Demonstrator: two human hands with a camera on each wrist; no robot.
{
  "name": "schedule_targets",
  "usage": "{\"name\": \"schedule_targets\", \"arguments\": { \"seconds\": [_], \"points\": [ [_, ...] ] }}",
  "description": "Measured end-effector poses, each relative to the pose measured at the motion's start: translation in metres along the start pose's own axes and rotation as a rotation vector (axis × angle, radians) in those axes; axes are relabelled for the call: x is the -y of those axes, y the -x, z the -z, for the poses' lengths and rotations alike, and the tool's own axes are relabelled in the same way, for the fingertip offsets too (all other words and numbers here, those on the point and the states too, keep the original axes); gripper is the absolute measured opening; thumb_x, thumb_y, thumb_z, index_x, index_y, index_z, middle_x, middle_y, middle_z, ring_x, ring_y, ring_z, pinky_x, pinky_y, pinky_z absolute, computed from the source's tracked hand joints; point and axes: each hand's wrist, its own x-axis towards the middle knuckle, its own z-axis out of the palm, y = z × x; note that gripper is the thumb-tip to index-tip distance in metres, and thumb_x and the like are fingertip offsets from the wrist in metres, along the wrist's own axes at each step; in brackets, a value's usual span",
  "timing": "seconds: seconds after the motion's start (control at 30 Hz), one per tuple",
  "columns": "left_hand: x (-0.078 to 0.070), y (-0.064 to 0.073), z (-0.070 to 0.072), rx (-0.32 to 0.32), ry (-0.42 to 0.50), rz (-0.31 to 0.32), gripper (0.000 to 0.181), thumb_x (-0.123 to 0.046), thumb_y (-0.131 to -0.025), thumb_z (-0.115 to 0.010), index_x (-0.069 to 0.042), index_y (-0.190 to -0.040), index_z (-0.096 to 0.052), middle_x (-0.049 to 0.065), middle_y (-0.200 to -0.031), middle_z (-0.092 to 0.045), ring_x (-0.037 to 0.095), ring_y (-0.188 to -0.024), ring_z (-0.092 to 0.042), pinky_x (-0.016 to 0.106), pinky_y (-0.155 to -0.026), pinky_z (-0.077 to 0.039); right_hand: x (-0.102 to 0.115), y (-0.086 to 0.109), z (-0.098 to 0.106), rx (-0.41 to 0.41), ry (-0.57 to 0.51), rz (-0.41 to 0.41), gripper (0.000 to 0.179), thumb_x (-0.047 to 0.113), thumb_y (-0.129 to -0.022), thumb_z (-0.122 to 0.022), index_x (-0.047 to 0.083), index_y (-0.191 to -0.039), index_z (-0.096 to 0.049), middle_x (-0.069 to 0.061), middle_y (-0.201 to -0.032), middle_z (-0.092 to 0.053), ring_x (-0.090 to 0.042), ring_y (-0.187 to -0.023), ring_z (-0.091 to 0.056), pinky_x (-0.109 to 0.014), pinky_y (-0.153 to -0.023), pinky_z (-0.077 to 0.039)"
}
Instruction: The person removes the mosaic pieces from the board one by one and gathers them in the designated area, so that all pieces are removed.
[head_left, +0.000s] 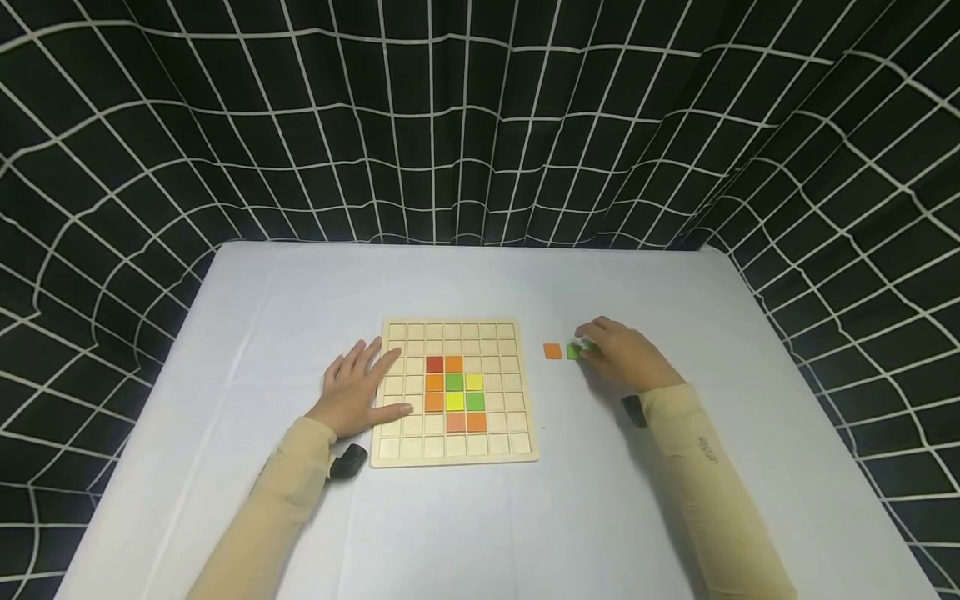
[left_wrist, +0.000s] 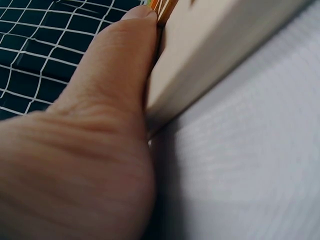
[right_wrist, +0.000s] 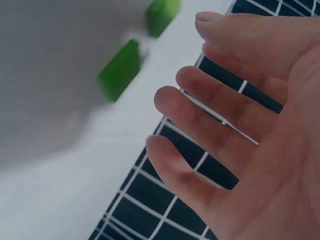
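Observation:
A square wooden grid board [head_left: 454,461] lies on the table, with several colored square tiles in its middle cells: red [head_left: 435,364], orange, green [head_left: 454,382], yellow [head_left: 474,382] and a salmon one [head_left: 456,422]. My left hand [head_left: 351,392] rests with spread fingers over the board's left edge; its thumb [left_wrist: 117,60] lies along the edge in the left wrist view. Right of the board, my right hand [head_left: 618,354] hovers with loosely bent fingers above two green tiles [right_wrist: 120,70]. Nothing sits between those fingers in the right wrist view.
Just right of the board lies a loose orange tile [head_left: 552,351], in line with the green ones. A white cloth [head_left: 300,283] covers the table. Black curtains with a white grid [head_left: 465,125] hang behind it and along both sides.

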Motion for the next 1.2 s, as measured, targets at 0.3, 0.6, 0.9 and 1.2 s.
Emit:
{"name": "schedule_targets", "arguments": {
  "seconds": [0.3,0.6,0.9,1.2],
  "points": [
    [0.0,0.0,-0.001,0.022,0.0,0.009,0.095,-0.069,-0.081,-0.058,-0.024,-0.154,-0.018,0.01,-0.162,-0.004,0.034,-0.147,0.001,0.059,-0.113,-0.002,0.025,-0.016,-0.005,-0.048,0.006,0.115,0.029,0.018,-0.09,-0.068,0.006,-0.116,-0.064,-0.009,-0.108,-0.065,-0.026,-0.099,-0.064,-0.042,-0.086,-0.052],
    [0.003,0.0,-0.001,0.022,0.001,0.01,0.096,-0.072,-0.08,-0.056,-0.025,-0.154,-0.017,0.009,-0.162,-0.003,0.034,-0.147,0.002,0.059,-0.113,-0.001,0.061,-0.033,-0.004,-0.04,0.046,0.228,0.027,0.012,-0.088,-0.068,0.007,-0.115,-0.065,-0.007,-0.101,-0.066,-0.02,-0.085,-0.063,-0.034,-0.077,-0.054],
    [0.003,-0.001,-0.002,0.025,0.006,0.011,0.097,-0.076,-0.078,-0.053,-0.025,-0.154,-0.018,0.009,-0.162,-0.003,0.035,-0.147,0.002,0.059,-0.113,-0.001,0.088,-0.04,-0.013,-0.018,0.027,0.342,0.025,0.015,-0.087,-0.071,0.008,-0.111,-0.066,-0.005,-0.097,-0.065,-0.018,-0.082,-0.062,-0.033,-0.075,-0.054],
    [0.002,-0.001,0.001,0.034,0.015,0.018,0.096,-0.073,-0.08,-0.055,-0.025,-0.153,-0.017,0.009,-0.162,-0.002,0.034,-0.147,0.004,0.058,-0.113,0.0,0.109,-0.042,-0.019,-0.015,0.089,0.377,0.021,0.018,-0.089,-0.068,0.011,-0.109,-0.066,-0.002,-0.093,-0.065,-0.017,-0.078,-0.061,-0.032,-0.069,-0.054]
  ]
}}
